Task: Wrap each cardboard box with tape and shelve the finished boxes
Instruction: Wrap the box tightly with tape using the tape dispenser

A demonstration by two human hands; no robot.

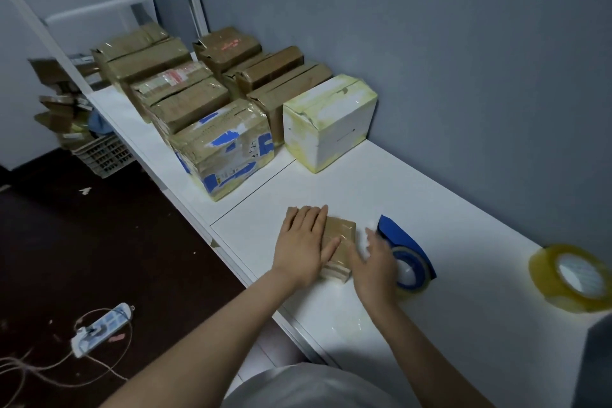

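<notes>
A small flat cardboard box [342,235], glossy with tape, lies on the white table [430,209]. My left hand [303,242] presses flat on its top with straight fingers. My right hand [372,262], blurred, rests against the box's right side with fingers extended. Just right of that hand stands a blue tape dispenser [409,252] holding a roll. A loose roll of clear yellowish tape [573,276] lies at the table's right edge of view.
Several taped cardboard boxes [185,99] stand in rows at the table's far left, ending with a blue-marked box [225,149] and a white box [329,122]. A grey wall runs behind. A crate [102,152] of boxes and a power strip [99,329] are on the dark floor.
</notes>
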